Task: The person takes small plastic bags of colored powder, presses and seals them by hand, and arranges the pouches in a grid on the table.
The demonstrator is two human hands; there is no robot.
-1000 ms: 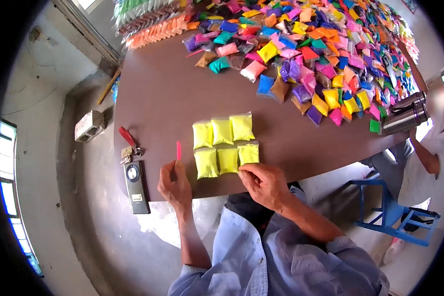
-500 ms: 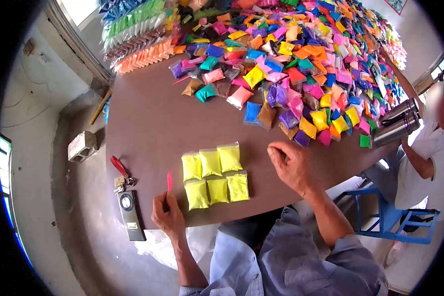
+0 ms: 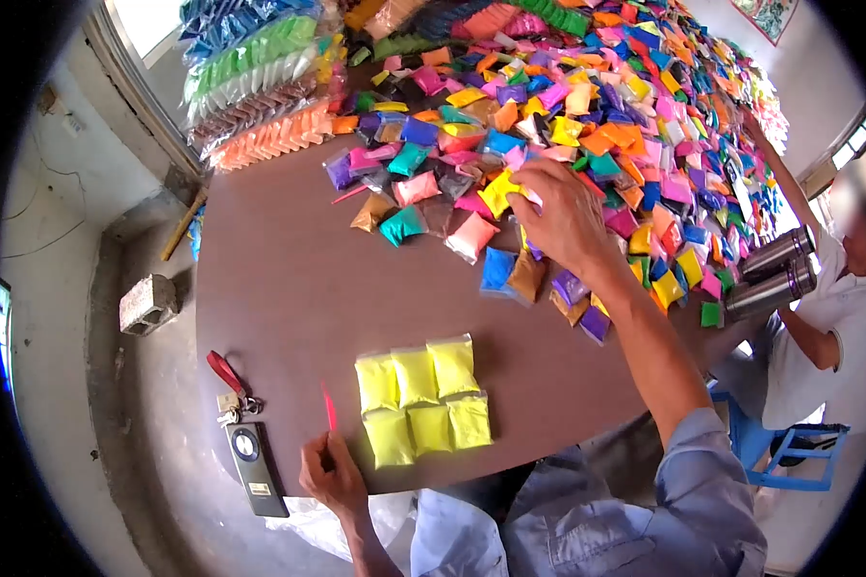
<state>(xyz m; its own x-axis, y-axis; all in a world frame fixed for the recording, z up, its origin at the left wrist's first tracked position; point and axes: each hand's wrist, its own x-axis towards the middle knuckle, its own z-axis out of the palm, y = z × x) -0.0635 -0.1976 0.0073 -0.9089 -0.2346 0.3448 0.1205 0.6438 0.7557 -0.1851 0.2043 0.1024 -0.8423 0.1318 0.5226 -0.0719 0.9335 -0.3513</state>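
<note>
My left hand (image 3: 333, 471), at the table's near edge, is closed on a thin pink strip (image 3: 329, 408) that points up from its fingers. To its right several light-yellow packets (image 3: 416, 376) lie flat in two rows. My right hand (image 3: 566, 213) reaches over the near side of a pile of colourful packets (image 3: 635, 144). Its thumb and fingers are at a yellow packet (image 3: 500, 192) and appear to pinch it.
Keys with a red strap (image 3: 225, 370) and a dark phone-like device (image 3: 256, 468) lie at the table's left edge. Stacked bagged packets (image 3: 269, 135) stand at the back left. Metal flasks (image 3: 772, 288) and another person (image 3: 823, 337) are at the right, beside a blue stool (image 3: 803, 457).
My right hand has moved from beside the light-yellow packets up to the pile and closed at the yellow packet. My left hand still holds the pink strip. The view has shifted.
</note>
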